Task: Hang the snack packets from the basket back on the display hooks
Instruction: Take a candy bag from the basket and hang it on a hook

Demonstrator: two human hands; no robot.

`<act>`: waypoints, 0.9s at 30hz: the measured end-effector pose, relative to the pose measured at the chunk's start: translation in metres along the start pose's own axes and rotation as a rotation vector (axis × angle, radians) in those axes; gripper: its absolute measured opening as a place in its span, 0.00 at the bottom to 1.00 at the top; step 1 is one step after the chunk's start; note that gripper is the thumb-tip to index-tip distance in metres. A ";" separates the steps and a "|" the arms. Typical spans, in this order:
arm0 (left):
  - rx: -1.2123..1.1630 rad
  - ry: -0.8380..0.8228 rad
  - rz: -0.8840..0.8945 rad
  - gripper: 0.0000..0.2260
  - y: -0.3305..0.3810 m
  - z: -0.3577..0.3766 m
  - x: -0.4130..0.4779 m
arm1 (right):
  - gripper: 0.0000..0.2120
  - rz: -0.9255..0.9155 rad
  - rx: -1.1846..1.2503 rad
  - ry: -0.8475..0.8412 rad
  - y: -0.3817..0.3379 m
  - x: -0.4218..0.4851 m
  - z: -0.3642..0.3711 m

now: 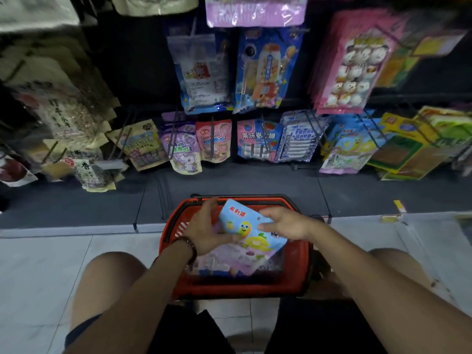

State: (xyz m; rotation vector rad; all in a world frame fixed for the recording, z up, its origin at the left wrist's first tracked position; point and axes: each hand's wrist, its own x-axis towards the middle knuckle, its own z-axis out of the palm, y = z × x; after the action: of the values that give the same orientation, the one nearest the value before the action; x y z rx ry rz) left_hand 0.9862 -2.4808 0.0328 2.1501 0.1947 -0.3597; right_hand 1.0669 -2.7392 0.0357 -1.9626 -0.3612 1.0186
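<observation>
Head view: single camera, looking down over bent knees.
Step in hand: lifting one blue packet out of the red basket; hanging not yet begun.
Packet position: tilted, just above the basket, between both hands; more pink and purple packets lie beneath it.
Right hand: fingers curled over the packet's right edge, gripping it.
Left hand: at the packet's left edge, fingers stretched and blurred; cannot tell whether it pinches.
Next move (judgement): find the hole in the packet's top edge, raise it to the hook carrying matching packets in the lower row, right of centre, and thread it on.
Surface: pale floor tiles; basket stands on them.
Room: dim shop aisle, dark display wall, grey base ledge.
</observation>
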 end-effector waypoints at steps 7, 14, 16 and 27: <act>-0.390 0.070 0.096 0.09 0.058 -0.027 -0.022 | 0.12 -0.237 -0.090 0.409 -0.086 -0.049 -0.024; -0.531 0.254 0.136 0.08 0.106 -0.049 -0.030 | 0.12 -0.311 0.562 0.428 -0.098 -0.061 -0.011; -0.528 0.268 0.159 0.10 0.116 -0.055 -0.032 | 0.13 -0.349 0.627 0.440 -0.103 -0.065 -0.011; -0.219 0.430 0.350 0.22 0.156 -0.018 -0.045 | 0.07 -0.477 0.488 0.713 -0.153 -0.056 0.006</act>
State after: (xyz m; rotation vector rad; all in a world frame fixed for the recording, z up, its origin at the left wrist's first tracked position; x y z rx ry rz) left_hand 0.9895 -2.5550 0.1782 1.9712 0.0899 0.3163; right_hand 1.0469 -2.6805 0.1861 -1.5513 -0.1407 0.0553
